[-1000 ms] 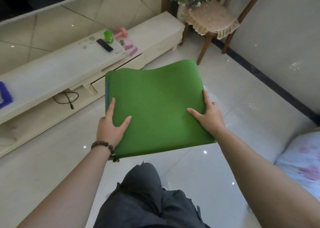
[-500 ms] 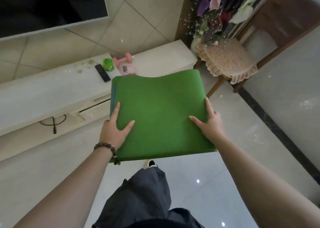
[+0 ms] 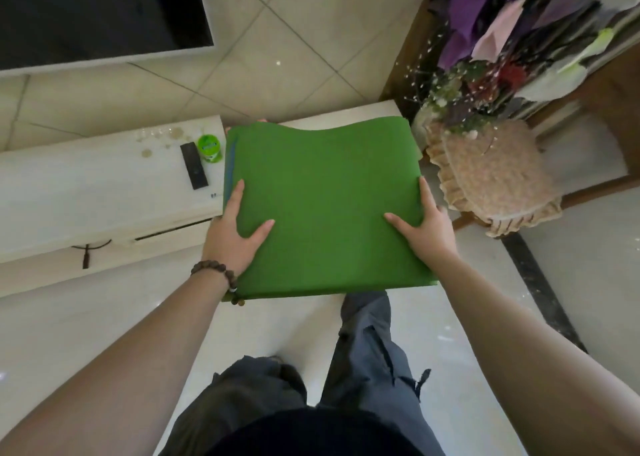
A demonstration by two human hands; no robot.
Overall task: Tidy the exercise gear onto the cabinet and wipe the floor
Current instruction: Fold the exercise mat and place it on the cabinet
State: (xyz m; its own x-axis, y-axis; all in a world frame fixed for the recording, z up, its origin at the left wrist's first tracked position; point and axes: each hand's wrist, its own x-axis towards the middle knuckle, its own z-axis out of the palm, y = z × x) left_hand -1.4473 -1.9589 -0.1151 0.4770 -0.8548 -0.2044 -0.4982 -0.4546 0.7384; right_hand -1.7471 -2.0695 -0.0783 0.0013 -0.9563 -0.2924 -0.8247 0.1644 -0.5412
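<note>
A folded green exercise mat (image 3: pixel 325 199) is held flat in front of me at waist height. My left hand (image 3: pixel 232 237) grips its left edge, thumb on top and fingers under it. At the mat's right edge my right hand (image 3: pixel 427 230) grips the same way. The mat's far end reaches over the low white cabinet (image 3: pixel 86 185) and hides the pink dumbbell and other pink gear that lay there.
On the cabinet stand a green tub (image 3: pixel 209 147) and a black remote (image 3: pixel 194 165). A TV (image 3: pixel 97 15) hangs above. A wooden chair with a frilled cushion (image 3: pixel 491 175) and a flower vase (image 3: pixel 450 102) stand right of the cabinet. Glossy tiled floor (image 3: pixel 86 317) lies below.
I have stepped closer to the cabinet carrying the mat. The mat now covers the pink dumbbell and pink gear. Both hands keep the same grip.
</note>
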